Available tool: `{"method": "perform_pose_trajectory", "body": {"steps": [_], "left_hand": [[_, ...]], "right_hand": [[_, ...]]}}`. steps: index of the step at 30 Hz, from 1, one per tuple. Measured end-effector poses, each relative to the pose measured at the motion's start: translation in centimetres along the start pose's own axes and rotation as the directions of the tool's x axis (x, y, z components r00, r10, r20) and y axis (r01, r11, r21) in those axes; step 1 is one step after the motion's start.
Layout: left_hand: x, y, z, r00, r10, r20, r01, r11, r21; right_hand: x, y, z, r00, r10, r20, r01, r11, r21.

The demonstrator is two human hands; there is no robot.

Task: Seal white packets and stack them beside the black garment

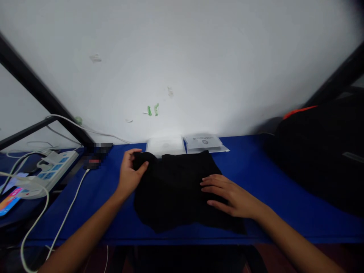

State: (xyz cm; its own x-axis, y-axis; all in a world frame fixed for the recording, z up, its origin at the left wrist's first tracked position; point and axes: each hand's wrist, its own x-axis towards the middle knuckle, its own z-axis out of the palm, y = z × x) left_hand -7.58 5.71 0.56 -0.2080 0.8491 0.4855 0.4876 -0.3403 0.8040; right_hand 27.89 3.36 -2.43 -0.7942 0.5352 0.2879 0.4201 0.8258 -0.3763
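No writing can be read: the two white packets behind the black garment bear only blurred print. The garment lies flat on the blue table, its long axis running away from the table's front edge. The left hand pinches the garment's far left corner, while the right hand presses on its right side, fingers flat and slightly spread.

We can't make out that pixelated blob near the wall, the black bag runs off frame, and the packet labels are too tiny.
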Motion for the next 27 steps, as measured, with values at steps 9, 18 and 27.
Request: {"method": "perform_pose_trajectory", "body": {"steps": [9,18,27], "left_hand": [[-1.9,3.1,4.4,0.464,0.216,0.859,-0.557,0.825,0.093],[-3.1,-0.5,-0.1,0.947,0.076,0.312,-0.216,0.869,0.445],[-2.9,-0.5,1.3,0.923,0.005,0.385,-0.207,0.849,0.486]], "right_hand": [[-0.1,-0.2,-0.1,1.0,0.027,-0.001,-0.027,1.0,0.009],[-0.2,-0.2,-0.1,0.999,0.01,-0.047,-0.01,1.0,0.009],[-0.7,0.1,-0.5,0.986,0.001,-0.166,-0.002,1.0,-0.005]]}}
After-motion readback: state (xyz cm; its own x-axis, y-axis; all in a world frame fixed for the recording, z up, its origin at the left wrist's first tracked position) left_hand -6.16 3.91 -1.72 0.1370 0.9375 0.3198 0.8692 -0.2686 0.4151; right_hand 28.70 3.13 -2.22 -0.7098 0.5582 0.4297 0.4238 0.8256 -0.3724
